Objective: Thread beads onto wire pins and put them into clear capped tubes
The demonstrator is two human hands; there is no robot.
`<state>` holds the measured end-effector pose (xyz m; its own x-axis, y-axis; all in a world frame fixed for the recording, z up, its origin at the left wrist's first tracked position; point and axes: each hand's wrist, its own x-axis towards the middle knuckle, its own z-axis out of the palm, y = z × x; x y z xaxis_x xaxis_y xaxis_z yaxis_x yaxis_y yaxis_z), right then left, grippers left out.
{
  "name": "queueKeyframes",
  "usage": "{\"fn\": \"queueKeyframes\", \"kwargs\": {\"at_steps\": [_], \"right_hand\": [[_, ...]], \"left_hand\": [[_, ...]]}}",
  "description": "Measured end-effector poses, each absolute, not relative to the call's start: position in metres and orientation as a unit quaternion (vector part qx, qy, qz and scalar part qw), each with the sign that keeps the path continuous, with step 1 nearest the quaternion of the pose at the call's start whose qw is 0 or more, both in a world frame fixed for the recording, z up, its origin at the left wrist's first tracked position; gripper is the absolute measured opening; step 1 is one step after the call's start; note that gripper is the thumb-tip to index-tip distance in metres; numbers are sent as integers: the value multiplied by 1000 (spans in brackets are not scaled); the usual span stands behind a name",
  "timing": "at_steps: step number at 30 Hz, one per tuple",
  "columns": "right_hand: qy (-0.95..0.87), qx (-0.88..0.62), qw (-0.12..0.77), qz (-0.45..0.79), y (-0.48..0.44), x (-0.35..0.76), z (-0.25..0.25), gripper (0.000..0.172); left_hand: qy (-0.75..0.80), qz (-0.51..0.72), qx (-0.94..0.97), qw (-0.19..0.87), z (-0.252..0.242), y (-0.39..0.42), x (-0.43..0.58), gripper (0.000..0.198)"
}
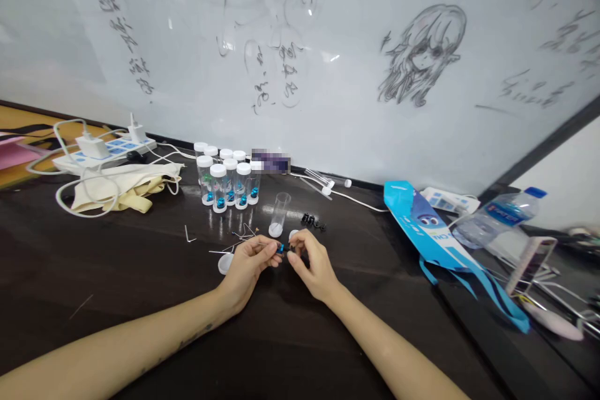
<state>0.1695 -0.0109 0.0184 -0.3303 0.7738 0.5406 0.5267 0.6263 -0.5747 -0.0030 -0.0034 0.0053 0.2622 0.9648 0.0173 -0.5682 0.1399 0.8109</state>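
Observation:
My left hand (250, 264) and my right hand (313, 260) meet over the dark table (140, 287), both pinched on a small blue and black part (281, 249) held between their fingertips. Just beyond them an open clear vial (279, 214) stands upright. A loose white cap (225, 263) lies beside my left hand. Thin metal wires (239, 239) lie on the table near my left fingers. A small pile of black parts (313, 221) sits behind my right hand.
A cluster of capped clear vials (227, 181) with blue pieces inside stands at the back. A cream cloth bag (122, 187), a power strip (100, 151) with chargers, a blue pouch (429, 228) and a water bottle (499, 215) lie around. A whiteboard (328, 44) rises behind.

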Motion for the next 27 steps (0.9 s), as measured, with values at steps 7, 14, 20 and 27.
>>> {"fn": "queueKeyframes", "kwargs": {"at_steps": [7,14,20,27], "right_hand": [[-807,-419,392,141,-8,173,19,28],[-824,-399,381,129,-9,171,18,8],[-824,-394,384,135,-8,171,16,5],[-820,-402,379,150,-7,172,15,9]], "left_hand": [[278,539,376,701,5,-4,-3,16],[278,537,370,705,5,-3,-4,11],[280,533,364,711,6,-4,-4,11],[286,531,363,710,6,-4,-4,11]]}}
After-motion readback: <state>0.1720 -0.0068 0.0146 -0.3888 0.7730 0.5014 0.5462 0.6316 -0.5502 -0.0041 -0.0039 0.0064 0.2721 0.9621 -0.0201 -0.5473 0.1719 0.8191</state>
